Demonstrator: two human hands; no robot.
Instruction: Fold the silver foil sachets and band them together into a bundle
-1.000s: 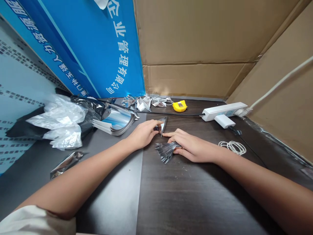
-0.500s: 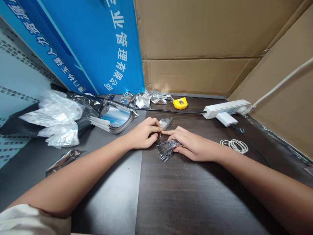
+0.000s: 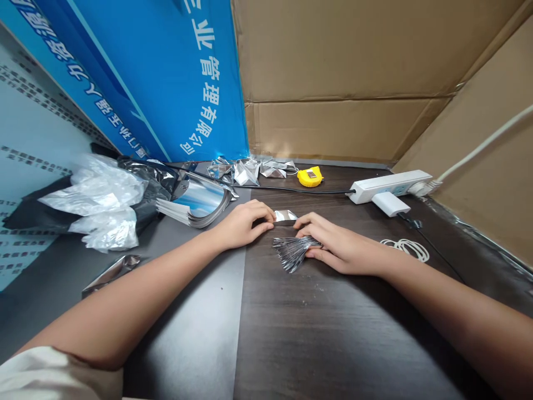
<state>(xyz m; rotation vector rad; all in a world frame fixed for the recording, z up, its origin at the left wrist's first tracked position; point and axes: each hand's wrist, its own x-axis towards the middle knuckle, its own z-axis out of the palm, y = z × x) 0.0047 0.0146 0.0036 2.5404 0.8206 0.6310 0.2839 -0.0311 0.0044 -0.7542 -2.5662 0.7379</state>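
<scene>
My left hand (image 3: 244,223) pinches the left end of a small silver foil pouch (image 3: 285,216) that lies nearly flat on the dark wooden table (image 3: 333,333). My right hand (image 3: 333,244) touches the pouch's right end with its fingertips. The same hand presses down a fanned bundle of thin silver strips (image 3: 293,251) under its palm and thumb. The far parts of the strips are hidden beneath the hand.
A curved stack of silver pouches (image 3: 195,203) and crumpled plastic bags (image 3: 104,208) lie at the left. Folded foil pieces (image 3: 250,169), a yellow tape measure (image 3: 310,176), a white power strip (image 3: 391,186) and a coiled white cable (image 3: 408,249) sit behind. Cardboard walls (image 3: 341,83) enclose the back and right.
The foil pouch has gone from tilted upright between my fingers to nearly flat on the table. My right fingertips moved onto its right end. Both hands shifted slightly right.
</scene>
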